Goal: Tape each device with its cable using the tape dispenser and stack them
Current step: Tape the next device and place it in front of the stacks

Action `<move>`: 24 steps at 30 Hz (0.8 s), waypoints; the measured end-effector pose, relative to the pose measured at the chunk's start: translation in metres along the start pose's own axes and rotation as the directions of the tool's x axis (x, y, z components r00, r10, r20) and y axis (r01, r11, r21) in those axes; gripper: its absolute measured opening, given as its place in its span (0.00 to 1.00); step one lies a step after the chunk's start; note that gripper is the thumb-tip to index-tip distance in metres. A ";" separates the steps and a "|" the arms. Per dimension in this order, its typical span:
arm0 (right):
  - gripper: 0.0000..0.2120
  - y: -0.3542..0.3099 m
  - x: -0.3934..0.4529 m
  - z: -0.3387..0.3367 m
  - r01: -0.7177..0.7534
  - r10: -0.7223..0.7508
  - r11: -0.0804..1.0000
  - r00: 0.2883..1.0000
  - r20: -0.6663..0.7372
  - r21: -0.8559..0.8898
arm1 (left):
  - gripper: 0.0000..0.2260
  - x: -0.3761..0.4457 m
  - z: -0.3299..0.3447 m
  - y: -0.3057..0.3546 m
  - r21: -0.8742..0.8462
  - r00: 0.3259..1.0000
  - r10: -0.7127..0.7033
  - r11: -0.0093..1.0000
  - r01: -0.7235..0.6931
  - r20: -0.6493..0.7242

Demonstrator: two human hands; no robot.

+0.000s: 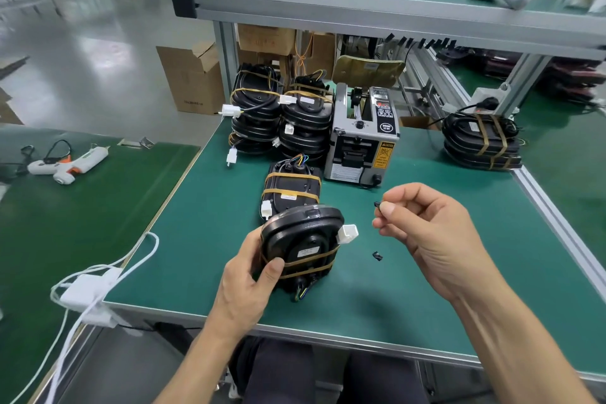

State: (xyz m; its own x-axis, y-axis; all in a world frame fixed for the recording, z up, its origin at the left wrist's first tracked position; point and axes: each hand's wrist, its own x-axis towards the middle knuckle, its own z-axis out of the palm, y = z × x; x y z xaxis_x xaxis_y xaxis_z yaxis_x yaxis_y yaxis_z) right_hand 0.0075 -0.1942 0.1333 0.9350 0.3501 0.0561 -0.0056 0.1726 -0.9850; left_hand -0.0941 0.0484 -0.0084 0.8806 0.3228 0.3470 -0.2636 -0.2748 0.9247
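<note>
My left hand grips a black device tilted above the green table; brown tape bands wrap it and a white connector sticks out at its right. My right hand pinches a small black piece between thumb and fingertips, to the right of the device. Another taped device lies flat just behind the held one. The grey tape dispenser stands behind that. Two stacks of taped devices stand at the back left of the dispenser.
A second small black piece lies on the mat near the held device. One more taped stack sits at the back right. A glue gun lies on the left table. A white power strip hangs at the table's front left corner.
</note>
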 end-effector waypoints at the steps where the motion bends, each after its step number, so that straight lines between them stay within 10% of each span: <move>1: 0.11 0.000 -0.001 0.001 0.008 -0.008 1.000 1.000 0.005 -0.009 | 0.22 0.000 0.000 0.000 0.000 1.000 0.001 1.000 -0.001 0.001; 20: 0.08 0.015 0.006 0.011 0.039 -0.040 0.986 0.999 -0.003 -0.162 | 0.24 -0.001 -0.001 0.001 -0.010 1.000 -0.016 1.000 0.016 0.009; 24: 0.05 0.031 0.005 -0.003 0.033 -0.041 0.909 0.999 -0.009 -0.416 | 0.24 -0.001 -0.001 0.001 -0.017 1.000 -0.018 1.000 0.018 0.010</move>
State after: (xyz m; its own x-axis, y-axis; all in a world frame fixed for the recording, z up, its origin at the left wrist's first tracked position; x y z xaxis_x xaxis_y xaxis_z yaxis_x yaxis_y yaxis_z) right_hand 0.0136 -0.1902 0.1029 0.9378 0.3341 0.0945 0.1732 -0.2144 -0.9613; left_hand -0.0954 0.0487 -0.0080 0.8890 0.3187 0.3287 -0.2544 -0.2531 0.9334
